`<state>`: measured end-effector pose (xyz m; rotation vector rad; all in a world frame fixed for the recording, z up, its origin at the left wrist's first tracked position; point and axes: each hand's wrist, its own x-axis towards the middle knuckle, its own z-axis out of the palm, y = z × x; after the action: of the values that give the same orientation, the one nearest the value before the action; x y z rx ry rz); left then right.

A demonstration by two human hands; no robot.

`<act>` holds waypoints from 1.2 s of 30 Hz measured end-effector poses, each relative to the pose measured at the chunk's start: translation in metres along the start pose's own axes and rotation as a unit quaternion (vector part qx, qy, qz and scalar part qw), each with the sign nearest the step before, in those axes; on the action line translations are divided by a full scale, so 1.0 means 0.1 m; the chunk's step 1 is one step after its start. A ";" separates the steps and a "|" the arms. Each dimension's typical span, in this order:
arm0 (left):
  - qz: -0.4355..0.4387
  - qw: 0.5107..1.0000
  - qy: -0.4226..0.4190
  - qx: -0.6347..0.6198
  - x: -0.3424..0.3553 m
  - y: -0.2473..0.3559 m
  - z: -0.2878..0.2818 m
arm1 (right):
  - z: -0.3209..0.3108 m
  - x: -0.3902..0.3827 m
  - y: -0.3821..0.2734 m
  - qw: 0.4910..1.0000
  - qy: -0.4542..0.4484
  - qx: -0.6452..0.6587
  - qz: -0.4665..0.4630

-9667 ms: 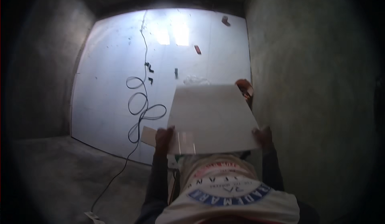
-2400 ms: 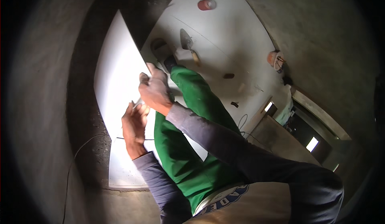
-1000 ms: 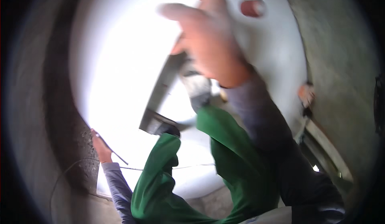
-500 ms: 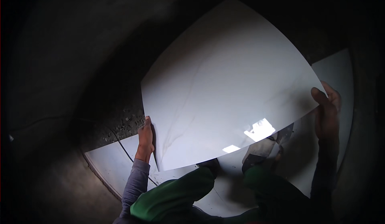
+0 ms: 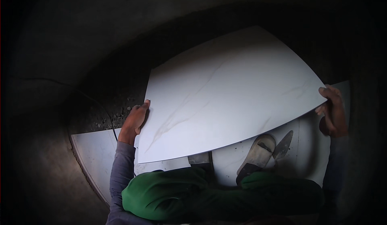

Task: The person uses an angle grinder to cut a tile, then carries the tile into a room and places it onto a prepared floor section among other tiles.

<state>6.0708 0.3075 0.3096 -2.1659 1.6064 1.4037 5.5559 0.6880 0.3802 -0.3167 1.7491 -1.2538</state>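
A large white tile [image 5: 229, 92] with faint grey marbled veins spans the space between my two hands, tilted in front of my knees. On its left edge, my left hand [image 5: 137, 118] is closed, thumb at the rim and the other fingers mostly hidden. My right hand [image 5: 334, 108] grips the right corner, its thumb by the upper face and fingers curled at the lower edge. Whether the tile's far edge touches the ground cannot be made out in the dark.
White tiles [image 5: 94, 146] cover the floor beneath me. A pointed trowel [image 5: 284, 145] lies beside my sandalled foot [image 5: 260, 152]. A dark cable [image 5: 94, 100] runs along the left, near rubble [image 5: 121, 116]. A concrete wall or ground [image 5: 44, 160] borders the left side.
The tile's far edge has come down and the tile looks flatter. Both hands keep their hold; my left hand sits slightly farther left. The trowel now shows clearly beside my foot.
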 end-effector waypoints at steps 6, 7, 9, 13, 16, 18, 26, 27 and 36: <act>-0.003 0.999 -0.031 -0.026 0.04 0.12 -0.06 | -0.34 0.43 0.22 0.926 -0.082 -0.138 -0.341; 0.004 0.999 -0.031 -0.028 0.06 0.11 -0.08 | -0.38 0.61 0.25 0.904 -0.090 -0.193 -0.370; 0.018 0.997 -0.060 -0.034 0.12 0.06 -0.11 | -0.38 0.97 0.29 0.876 -0.084 -0.265 -0.393; 0.014 0.999 -0.024 0.037 0.28 -0.04 -0.15 | -0.09 1.53 0.18 0.876 -0.098 -0.339 -0.328; 0.019 0.998 -0.052 0.023 0.23 -0.03 -0.15 | 0.11 1.51 0.02 0.989 -0.109 -0.095 0.043; 0.051 0.996 -0.078 0.009 0.06 0.02 -0.17 | 0.14 1.24 0.06 0.948 -0.122 -0.251 -0.153; 0.021 0.994 0.042 0.096 -0.68 -0.08 -0.54 | -0.10 0.74 -0.07 0.928 -0.252 -0.256 -0.101; 0.020 0.995 0.031 0.094 -0.61 -0.10 -0.51 | -0.06 0.70 -0.01 0.881 -0.218 -0.307 -0.286; 0.251 0.963 0.087 0.043 0.42 -0.12 -0.13 | 0.10 1.30 0.43 0.981 -0.179 -0.075 -0.031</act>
<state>6.0886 0.2760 0.2825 -1.9599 2.3593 1.2332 5.5063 0.6153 0.2747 -0.6475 1.5317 -1.0353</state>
